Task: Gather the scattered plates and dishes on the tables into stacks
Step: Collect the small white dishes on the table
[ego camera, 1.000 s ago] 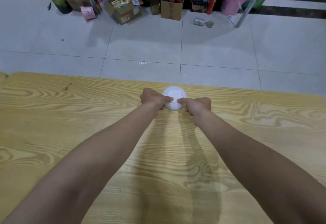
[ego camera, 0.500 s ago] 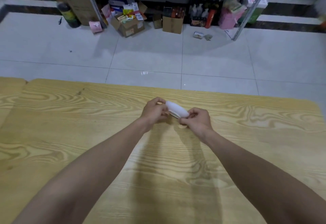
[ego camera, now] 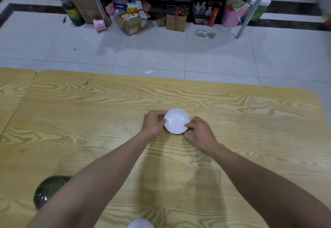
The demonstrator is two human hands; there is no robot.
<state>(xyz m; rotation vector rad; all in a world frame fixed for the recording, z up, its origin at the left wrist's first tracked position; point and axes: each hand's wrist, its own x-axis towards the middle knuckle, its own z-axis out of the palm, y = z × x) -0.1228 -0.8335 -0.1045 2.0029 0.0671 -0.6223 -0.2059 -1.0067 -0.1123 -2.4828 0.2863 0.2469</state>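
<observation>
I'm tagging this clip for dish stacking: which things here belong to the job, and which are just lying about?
Job: small white dish, pinched by left hand and right hand; dark green bowl; white thing at bottom edge, perhaps a dish; wooden table.
Lying about: cardboard boxes, dark bottle, pink bag, can on the floor.

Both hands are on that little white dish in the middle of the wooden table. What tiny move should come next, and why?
Probably carry the small white round dish toward the near edge of the wooden table. The left hand and right hand pinch its rim, it faces up, and a white rounded thing, maybe another dish, shows there.
</observation>
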